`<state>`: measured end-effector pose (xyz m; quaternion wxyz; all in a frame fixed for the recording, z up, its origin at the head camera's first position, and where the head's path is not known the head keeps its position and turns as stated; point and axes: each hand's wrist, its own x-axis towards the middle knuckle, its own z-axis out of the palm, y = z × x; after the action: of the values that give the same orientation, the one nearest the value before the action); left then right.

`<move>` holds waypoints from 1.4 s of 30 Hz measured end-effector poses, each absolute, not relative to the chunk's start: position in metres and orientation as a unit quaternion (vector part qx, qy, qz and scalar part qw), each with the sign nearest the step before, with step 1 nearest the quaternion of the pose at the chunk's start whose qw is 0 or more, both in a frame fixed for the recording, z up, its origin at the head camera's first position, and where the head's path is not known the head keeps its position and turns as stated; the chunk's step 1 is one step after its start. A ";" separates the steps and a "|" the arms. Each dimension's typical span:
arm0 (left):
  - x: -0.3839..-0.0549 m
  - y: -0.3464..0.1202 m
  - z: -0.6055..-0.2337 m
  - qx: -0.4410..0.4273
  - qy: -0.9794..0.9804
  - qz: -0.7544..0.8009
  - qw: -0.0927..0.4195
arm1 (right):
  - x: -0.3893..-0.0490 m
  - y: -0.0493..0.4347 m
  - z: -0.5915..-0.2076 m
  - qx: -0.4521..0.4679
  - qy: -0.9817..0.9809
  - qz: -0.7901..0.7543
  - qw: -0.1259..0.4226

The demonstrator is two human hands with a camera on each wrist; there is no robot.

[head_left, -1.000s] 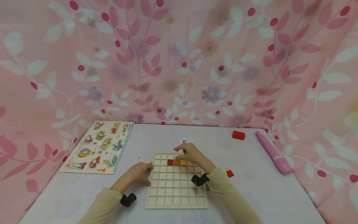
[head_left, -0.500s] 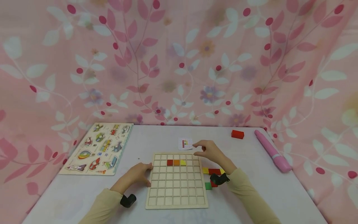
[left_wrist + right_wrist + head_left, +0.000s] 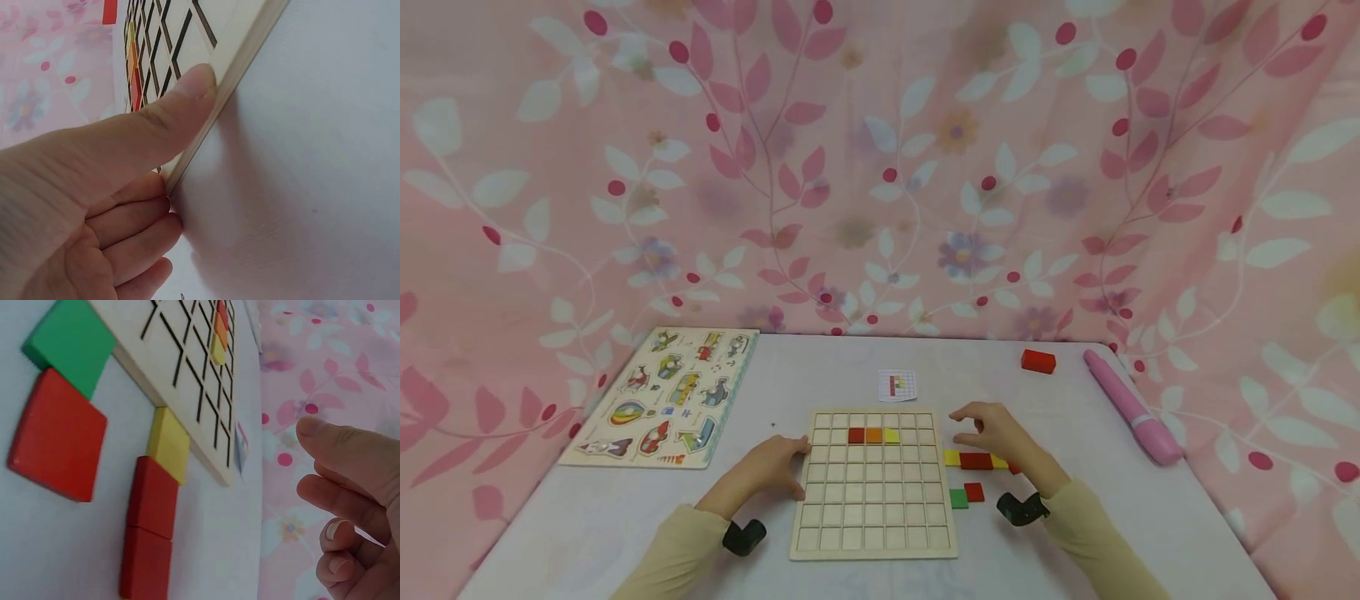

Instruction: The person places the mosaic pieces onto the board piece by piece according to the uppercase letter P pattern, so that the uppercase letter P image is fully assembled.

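A wooden grid board (image 3: 874,537) lies in front of me. In one of its upper rows sit a red tile (image 3: 857,436), an orange tile (image 3: 874,435) and a yellow tile (image 3: 891,435), side by side. My left hand (image 3: 772,464) rests against the board's left edge. Its thumb (image 3: 178,106) lies along the rim, and the other fingers touch the side. My right hand (image 3: 1000,437) hovers off the board's upper right corner, fingers loosely bent, holding nothing. Below it, loose tiles lie beside the board: a green tile (image 3: 70,344), a red tile (image 3: 59,434) and a row of red and yellow ones.
Beyond the board lies a small printed card (image 3: 897,385) with a coloured grid pattern. A picture puzzle board (image 3: 658,396) lies at the left. A red block (image 3: 1038,362) and a pink stick-shaped object (image 3: 1131,408) are at the back right. A pink floral cloth hangs behind the table.
My right hand has moved from over the coloured tiles on the board to the right, past its edge, uncovering the yellow tile and the card. My left hand has stayed at the board's edge.
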<state>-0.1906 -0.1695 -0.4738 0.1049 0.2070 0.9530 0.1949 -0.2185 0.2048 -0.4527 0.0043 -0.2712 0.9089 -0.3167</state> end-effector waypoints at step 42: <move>-0.191 -0.170 -0.477 0.195 0.955 0.192 0.112 | -0.205 0.211 -0.489 -0.238 0.932 -0.264 0.075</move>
<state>-0.1911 -0.1697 -0.4770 0.1124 0.1949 0.9552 0.1925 -0.2052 0.2112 -0.4895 0.0753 -0.2385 0.9315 -0.2640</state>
